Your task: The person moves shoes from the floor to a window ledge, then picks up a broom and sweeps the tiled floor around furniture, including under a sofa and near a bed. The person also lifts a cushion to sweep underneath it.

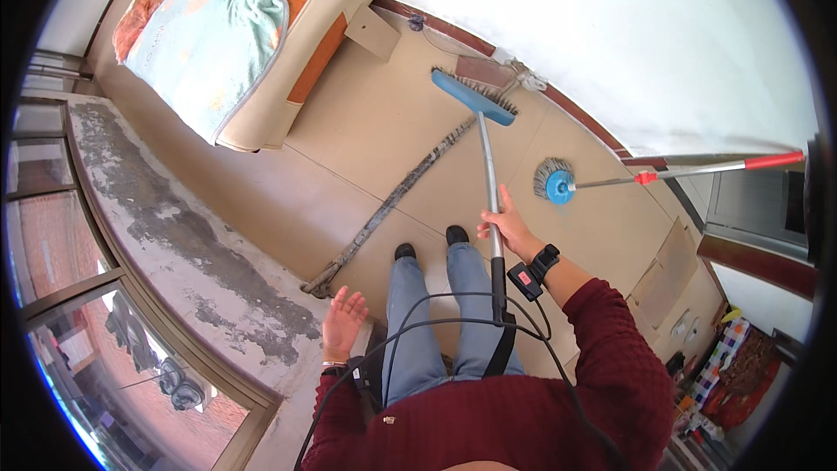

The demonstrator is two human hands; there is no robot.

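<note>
My right hand (pixel 507 228) is on the silver pole (pixel 486 161) of a broom with a blue head and dark bristles (pixel 473 96), loosely gripping it with the index finger raised. The broom head rests on the tiled floor near the wall. My left hand (pixel 343 323) hangs open and empty beside my left leg. A long mottled grey strip (pixel 392 196), perhaps a wrapped pole, lies diagonally on the floor from the broom head toward my left. A round mop (pixel 555 181) with a blue disc and red-gripped pole is to my right. Black cables loop across my body.
A bed (pixel 227 52) with a light blue blanket is at the upper left. A peeling sill (pixel 157 174) and windows line the left side. A white wall (pixel 602 26) with dark red skirting runs ahead and right. A doorway and piled belongings (pixel 732 366) are at the right.
</note>
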